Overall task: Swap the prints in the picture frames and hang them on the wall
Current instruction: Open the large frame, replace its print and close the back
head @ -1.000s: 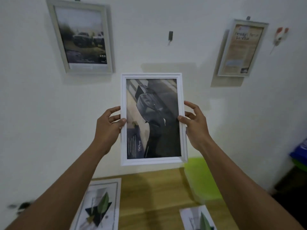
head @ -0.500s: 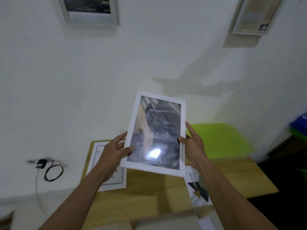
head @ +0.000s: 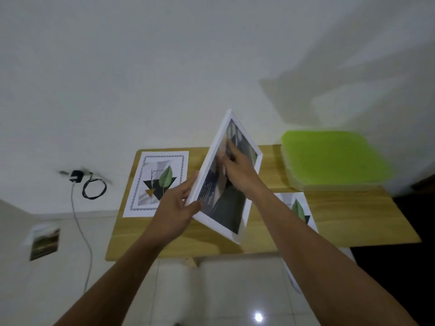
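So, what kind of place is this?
Probably a plain room in a home or small office: a white wall, a small wooden table against it, a glossy tiled floor, and a charger plugged in low.

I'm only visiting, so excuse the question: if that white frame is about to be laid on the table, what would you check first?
1. Left hand grips the white frame by its left edge: ok.
2. Right hand holds firmly: it lies across the frame's front and is blurred: cannot tell.
3. Left leaf print lies flat, to the left of the frame: ok.
4. Right leaf print is out of the way: it is partly hidden by the right arm, near the frame's low corner: cannot tell.
5. Green box stands apart from the frame, at the far right of the table: ok.
6. Frame's back is ready to open: it faces away: cannot tell.
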